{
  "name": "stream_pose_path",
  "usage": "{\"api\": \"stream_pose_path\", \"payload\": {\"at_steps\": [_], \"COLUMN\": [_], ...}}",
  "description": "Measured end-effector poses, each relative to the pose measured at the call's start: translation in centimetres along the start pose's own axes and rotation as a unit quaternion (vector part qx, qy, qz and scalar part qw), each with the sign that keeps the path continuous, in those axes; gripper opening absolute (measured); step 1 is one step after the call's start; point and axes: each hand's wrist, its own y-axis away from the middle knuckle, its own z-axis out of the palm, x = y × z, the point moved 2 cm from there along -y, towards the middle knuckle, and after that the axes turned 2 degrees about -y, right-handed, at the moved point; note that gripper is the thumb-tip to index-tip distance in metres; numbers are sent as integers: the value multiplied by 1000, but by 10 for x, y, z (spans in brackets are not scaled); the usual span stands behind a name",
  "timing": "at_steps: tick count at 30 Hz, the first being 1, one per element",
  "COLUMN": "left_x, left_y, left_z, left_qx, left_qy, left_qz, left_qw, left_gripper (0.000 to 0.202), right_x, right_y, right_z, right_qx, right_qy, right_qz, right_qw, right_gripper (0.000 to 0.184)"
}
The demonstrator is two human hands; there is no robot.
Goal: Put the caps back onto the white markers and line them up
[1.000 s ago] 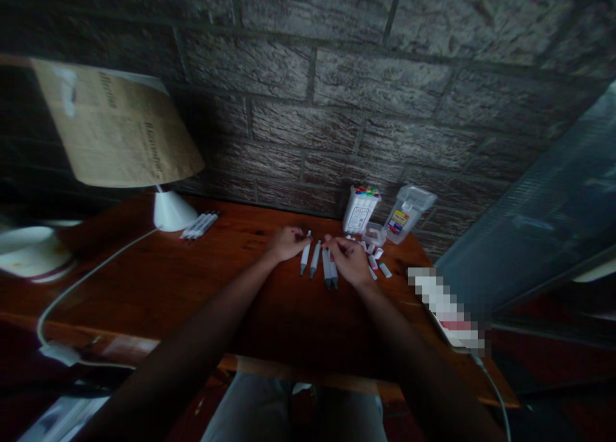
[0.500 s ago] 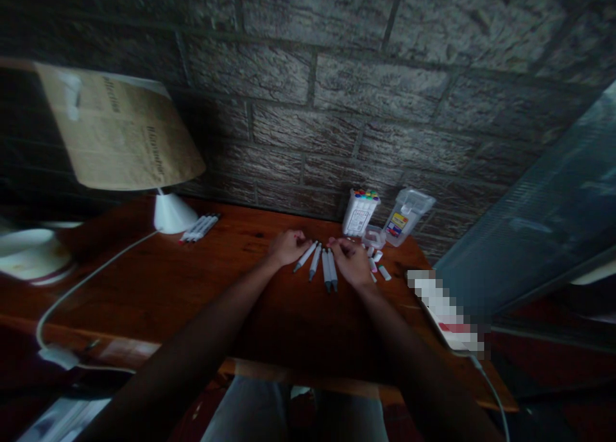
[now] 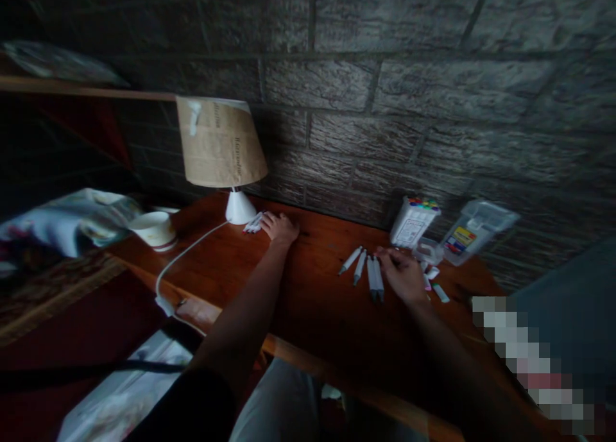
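Near the lamp base, my left hand (image 3: 280,228) reaches over a small group of white markers (image 3: 253,223). Its fingers are stretched out and slightly apart, covering the right end of the group. My right hand (image 3: 403,276) rests on the table with its fingers curled in, close beside the upper ends of several grey-tipped markers (image 3: 375,278) that lie spread out. Whatever its fingertips hold, if anything, is hidden. Loose marker caps (image 3: 439,293) lie just right of that hand.
A white case of colour-topped markers (image 3: 412,224) stands by the wall. Beside it are a clear plastic container (image 3: 474,233) and a small clear lid (image 3: 428,252). To the left stand a paper-shaded lamp (image 3: 221,144), its white cord (image 3: 185,252) and a paper cup (image 3: 154,231).
My left hand has moved left, away from the grey-tipped markers, to the group by the lamp. The view has turned left. My right hand stays by the spread markers.
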Motion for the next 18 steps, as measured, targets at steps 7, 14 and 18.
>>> {"api": "stream_pose_path", "payload": {"at_steps": [7, 14, 18], "left_x": [2, -1, 2], "left_y": [-2, -6, -6], "left_z": [2, 5, 4], "left_qx": [25, -9, 5], "left_qy": [-18, -30, -33], "left_qz": [-1, -7, 23], "left_qw": [1000, 999, 999], "left_gripper": [73, 75, 74], "right_x": [1, 7, 3], "right_y": [1, -2, -1], "right_z": [2, 1, 1], "right_qx": [-5, -3, 0], "right_qy": [-11, -38, -39], "right_qz": [-1, -6, 2], "right_qw": [1000, 999, 999], "right_gripper": [61, 62, 60]}}
